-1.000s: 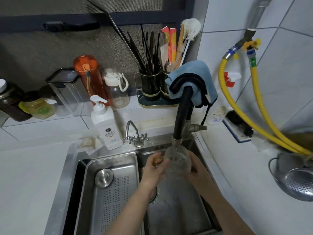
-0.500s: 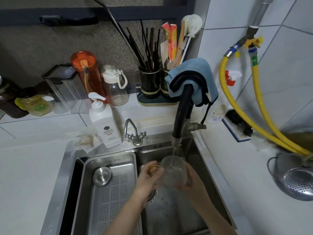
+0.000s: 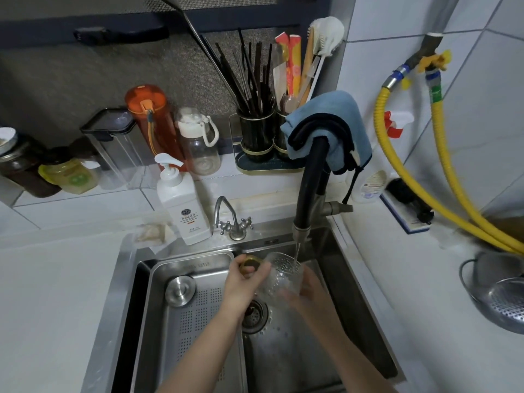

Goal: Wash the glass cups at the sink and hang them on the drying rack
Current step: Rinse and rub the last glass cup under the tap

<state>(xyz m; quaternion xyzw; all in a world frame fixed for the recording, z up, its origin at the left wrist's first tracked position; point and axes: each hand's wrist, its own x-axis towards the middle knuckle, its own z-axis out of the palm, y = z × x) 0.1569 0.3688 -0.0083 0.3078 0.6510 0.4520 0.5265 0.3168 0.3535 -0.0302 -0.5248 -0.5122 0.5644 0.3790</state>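
A clear textured glass cup (image 3: 283, 275) with a gold handle (image 3: 249, 262) is held over the sink (image 3: 334, 268), under a thin stream of water from the black faucet (image 3: 310, 182). My left hand (image 3: 243, 282) grips the cup from the left, fingers round the gold handle. My right hand (image 3: 307, 293) wraps the cup's right side and bottom. The cup tilts, its mouth up toward the spout. No drying rack shows.
A perforated steel tray (image 3: 192, 316) with a round lid fills the sink's left half. The drain (image 3: 255, 313) lies below the cup. A soap pump bottle (image 3: 183, 202), a small tap (image 3: 231, 219), bottles and a utensil holder (image 3: 261, 137) line the back. A steel colander (image 3: 499, 296) sits right.
The cup and both hands have dropped lower, away from the spout, and the cup has tilted. The water stream has thinned.
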